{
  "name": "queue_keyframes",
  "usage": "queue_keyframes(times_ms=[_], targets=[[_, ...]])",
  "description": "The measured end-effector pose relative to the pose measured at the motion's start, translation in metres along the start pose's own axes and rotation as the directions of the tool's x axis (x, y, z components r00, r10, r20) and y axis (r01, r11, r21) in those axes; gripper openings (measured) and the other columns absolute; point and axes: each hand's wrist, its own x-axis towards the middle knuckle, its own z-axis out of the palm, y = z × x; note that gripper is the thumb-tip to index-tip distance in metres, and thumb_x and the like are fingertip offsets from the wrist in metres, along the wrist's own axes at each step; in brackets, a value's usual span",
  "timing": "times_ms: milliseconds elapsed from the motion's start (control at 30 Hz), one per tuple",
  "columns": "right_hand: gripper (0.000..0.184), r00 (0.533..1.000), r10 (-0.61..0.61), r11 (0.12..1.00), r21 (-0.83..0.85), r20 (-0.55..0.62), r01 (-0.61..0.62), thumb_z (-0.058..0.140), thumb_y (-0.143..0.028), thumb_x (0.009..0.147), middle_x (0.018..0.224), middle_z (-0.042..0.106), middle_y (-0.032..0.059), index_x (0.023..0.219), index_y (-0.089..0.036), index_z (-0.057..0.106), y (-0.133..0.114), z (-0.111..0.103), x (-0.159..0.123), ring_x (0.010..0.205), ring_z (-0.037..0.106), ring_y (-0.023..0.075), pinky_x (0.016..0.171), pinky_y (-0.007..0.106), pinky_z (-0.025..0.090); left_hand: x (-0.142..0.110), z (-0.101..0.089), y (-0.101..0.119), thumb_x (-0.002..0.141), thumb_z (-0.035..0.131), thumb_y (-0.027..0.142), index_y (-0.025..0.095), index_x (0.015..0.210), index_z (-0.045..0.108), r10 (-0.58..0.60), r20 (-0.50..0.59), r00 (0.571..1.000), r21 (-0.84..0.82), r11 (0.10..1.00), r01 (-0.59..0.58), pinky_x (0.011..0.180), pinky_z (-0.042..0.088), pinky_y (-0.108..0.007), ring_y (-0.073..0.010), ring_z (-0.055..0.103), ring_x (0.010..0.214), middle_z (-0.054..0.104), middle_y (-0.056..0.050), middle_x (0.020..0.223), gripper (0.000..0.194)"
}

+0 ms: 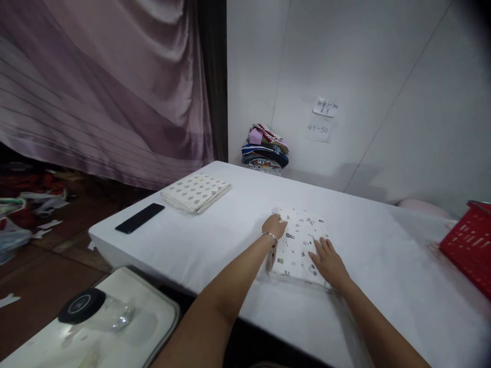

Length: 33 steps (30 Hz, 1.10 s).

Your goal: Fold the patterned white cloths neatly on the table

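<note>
A folded white cloth (297, 250) with small printed figures lies on the white-covered table (230, 240) in front of me. My left hand (273, 228), with a bracelet at its wrist, is closed on the cloth's upper left edge; some of its fingers are hidden. On the lower right part of the cloth rests my right hand (328, 261), palm down with its fingers spread. A second folded cloth (195, 192), white with grey shapes, sits apart at the table's far left.
Near the left table edge lies a black phone (140, 218). A lidded clear jar (103, 310) stands on a white surface (153, 306) at lower left. At right is a red basket (470, 248). Folded fabrics (265, 148) are piled behind the table by the wall (345, 61).
</note>
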Motion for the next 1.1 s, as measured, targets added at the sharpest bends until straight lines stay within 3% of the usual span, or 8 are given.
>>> queue_keyframes(times_ms=[200,500,700,933,1100], targets=[[0.054,0.999,-0.024,1.000,0.014,-0.031,0.024,0.035,-0.044,0.091,0.146,0.030,0.0152,0.135,-0.014,0.041,0.001,0.002,0.000,0.137,0.019,0.0310,0.099,0.049,0.038,0.036,0.017,-0.001,0.077,0.058,0.031,0.017,0.103,0.060,-0.103,-0.019,0.994,0.010,0.995,0.104,0.085,0.044,-0.032,-0.0242,0.058,0.104,0.061,-0.013,0.116,0.029],[0.055,1.000,-0.011,0.999,0.040,0.006,0.011,0.037,-0.046,0.090,0.148,0.028,0.0136,0.136,-0.016,0.040,0.004,0.003,0.001,0.137,0.017,0.0313,0.102,0.048,0.034,0.052,0.021,-0.004,0.073,0.063,0.030,0.017,0.089,0.065,-0.133,-0.011,0.991,0.030,0.991,0.133,0.077,0.047,-0.032,-0.0250,0.063,0.095,0.067,-0.013,0.104,0.020],[0.057,0.990,-0.002,0.999,0.048,0.144,-0.004,0.039,-0.046,0.088,0.148,0.029,0.0114,0.138,-0.018,0.040,0.007,-0.011,0.005,0.137,0.019,0.0298,0.105,0.047,0.031,0.056,0.026,-0.013,0.081,0.054,0.031,0.020,0.088,0.062,-0.090,-0.052,0.995,0.032,0.995,0.092,0.077,0.045,-0.029,-0.0198,0.062,0.095,0.067,-0.008,0.104,0.015],[0.052,0.997,-0.011,0.996,-0.082,0.077,0.018,0.034,-0.042,0.090,0.147,0.030,0.0107,0.135,-0.019,0.043,-0.003,-0.011,-0.001,0.137,0.019,0.0303,0.102,0.047,0.033,0.069,0.028,-0.012,0.078,0.057,0.038,0.021,0.082,0.059,-0.091,-0.038,0.995,0.075,0.993,0.093,0.073,0.045,-0.027,-0.0194,0.062,0.091,0.067,-0.005,0.098,0.017],[0.050,0.993,-0.019,0.994,-0.103,0.115,0.031,0.033,-0.041,0.091,0.147,0.030,0.0098,0.135,-0.020,0.043,-0.005,-0.016,0.001,0.137,0.020,0.0296,0.104,0.049,0.031,0.073,0.030,-0.013,0.085,0.049,0.034,0.022,0.089,0.057,-0.105,-0.079,0.991,0.081,0.990,0.111,0.079,0.044,-0.027,-0.0177,0.060,0.097,0.065,-0.005,0.104,0.015]])
